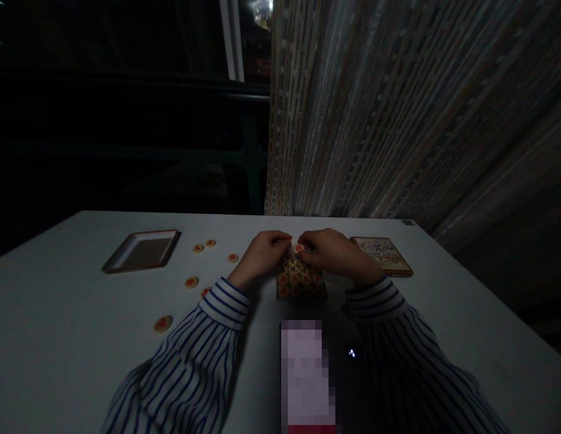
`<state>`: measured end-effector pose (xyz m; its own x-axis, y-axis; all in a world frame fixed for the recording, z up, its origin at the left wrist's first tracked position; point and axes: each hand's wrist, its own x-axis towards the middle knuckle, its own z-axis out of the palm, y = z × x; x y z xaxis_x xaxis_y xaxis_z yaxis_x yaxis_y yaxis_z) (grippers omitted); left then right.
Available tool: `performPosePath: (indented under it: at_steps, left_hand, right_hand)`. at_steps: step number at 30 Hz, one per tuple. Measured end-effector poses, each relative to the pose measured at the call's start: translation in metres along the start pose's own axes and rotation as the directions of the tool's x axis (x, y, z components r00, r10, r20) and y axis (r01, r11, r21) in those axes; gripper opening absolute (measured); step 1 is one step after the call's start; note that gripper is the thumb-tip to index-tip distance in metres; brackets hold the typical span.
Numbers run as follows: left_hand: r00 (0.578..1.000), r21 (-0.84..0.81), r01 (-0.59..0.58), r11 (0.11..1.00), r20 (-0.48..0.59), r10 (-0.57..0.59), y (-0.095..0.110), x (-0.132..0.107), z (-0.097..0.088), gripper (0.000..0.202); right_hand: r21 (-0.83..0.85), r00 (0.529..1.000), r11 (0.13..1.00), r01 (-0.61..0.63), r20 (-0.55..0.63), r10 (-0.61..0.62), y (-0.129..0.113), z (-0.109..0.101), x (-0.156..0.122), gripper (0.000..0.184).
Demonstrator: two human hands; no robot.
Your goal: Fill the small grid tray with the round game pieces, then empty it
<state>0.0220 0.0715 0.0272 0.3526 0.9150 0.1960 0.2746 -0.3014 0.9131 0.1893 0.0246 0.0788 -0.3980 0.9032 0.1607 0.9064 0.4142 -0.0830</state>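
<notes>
A small box [280, 297] of round Chinese chess pieces [294, 279] stands at the middle of the table, its pieces in rows with red or black characters. Over its far end my right hand [331, 248] pinches one chess piece [299, 248] with a red character. My left hand [265, 250] is at the box's far left, fingers curled together towards the thumb; what they hold, if anything, is hidden. Several loose chess pieces [191, 282] lie left of my left hand, one partly behind my sleeve.
A shallow open tray-like lid [175, 247] lies at the table's left. A flat printed box or booklet [388, 256] lies beyond my right wrist. Close to me is a phone-like thing with a blurred screen [305, 374]. A patterned curtain [334, 120] hangs behind the white table [81, 337].
</notes>
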Motion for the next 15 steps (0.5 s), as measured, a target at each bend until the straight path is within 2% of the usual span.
performPosePath:
  at_steps: [7, 15]
  left_hand:
    - [0.995, 0.202, -0.066, 0.977, -0.055, 0.079, -0.007, 0.003, -0.015, 0.029]
    - [0.999, 0.431, -0.034, 0.902, -0.010, 0.042, 0.002, -0.002, -0.021, 0.034]
  right_hand:
    - [-0.056, 0.996, 0.998, -0.026, 0.083, 0.031, 0.008, 0.004, 0.000, 0.024]
    - [-0.056, 0.977, 0.998, -0.030, 0.208, 0.041, 0.018, 0.020, 0.003, 0.027]
